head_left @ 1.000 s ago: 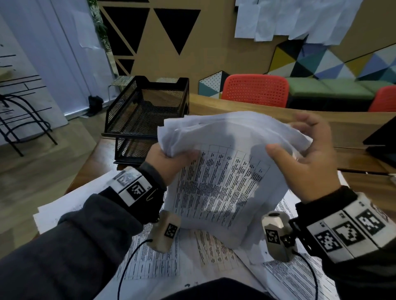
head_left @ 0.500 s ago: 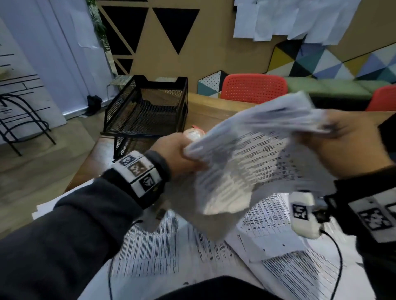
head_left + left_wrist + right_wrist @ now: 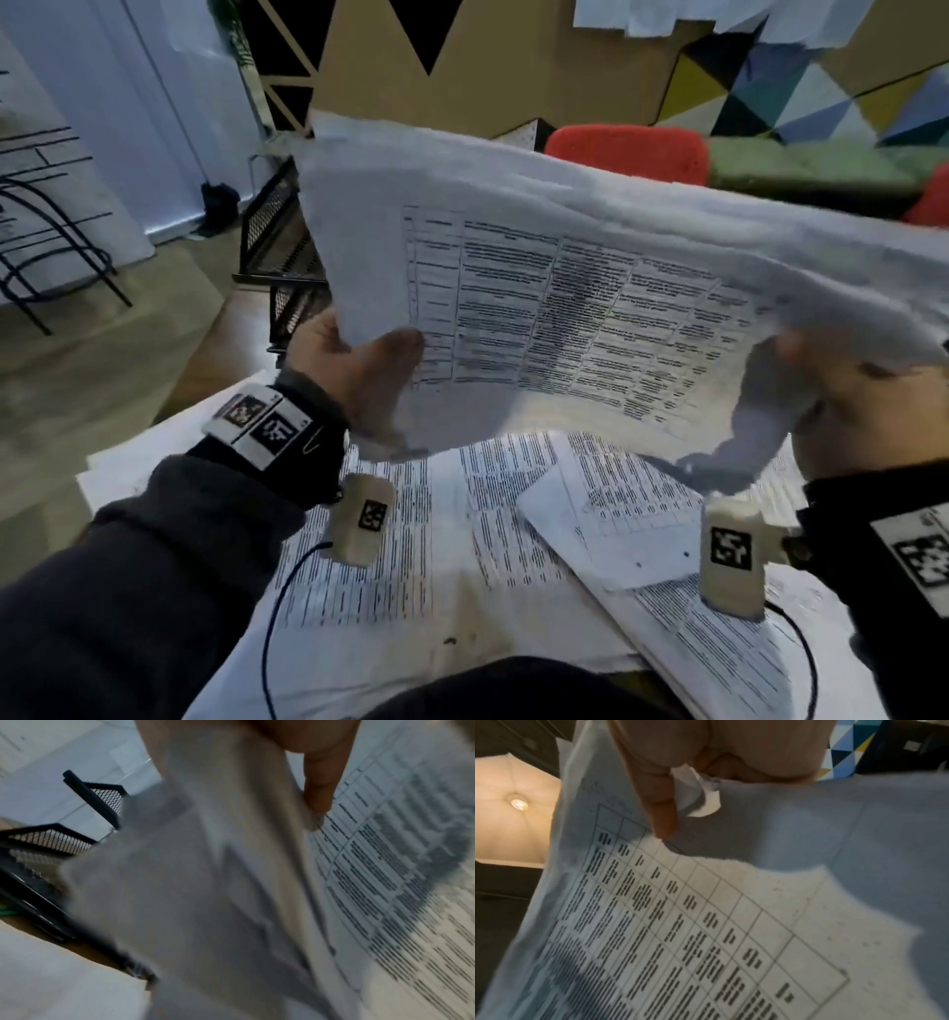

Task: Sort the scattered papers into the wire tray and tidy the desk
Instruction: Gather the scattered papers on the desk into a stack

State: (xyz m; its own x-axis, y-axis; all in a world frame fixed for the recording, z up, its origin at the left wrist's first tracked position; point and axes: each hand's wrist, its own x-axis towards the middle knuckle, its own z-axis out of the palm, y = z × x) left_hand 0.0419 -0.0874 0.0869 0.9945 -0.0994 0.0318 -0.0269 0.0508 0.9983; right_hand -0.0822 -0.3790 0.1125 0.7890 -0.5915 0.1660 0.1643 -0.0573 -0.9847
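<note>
printed tables on the held papers (image 3: 565,308), too blurred to read, no legible text elsewhere

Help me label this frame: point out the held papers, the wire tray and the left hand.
papers (image 3: 565,308), head view, on the printed table.
tray (image 3: 272,226), head view, on its mesh side wall.
left hand (image 3: 359,365), head view, on the thumb base gripping the papers.

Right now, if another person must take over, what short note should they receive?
Left hand: grips the left edge of the bundle of papers.
Right hand: grips its right edge.
The bundle is in the air, above the desk.
Wire tray: behind the bundle, on the left; no paper seen in it.
Left: put the bundle in, then collect the loose sheets on the desk.
</note>
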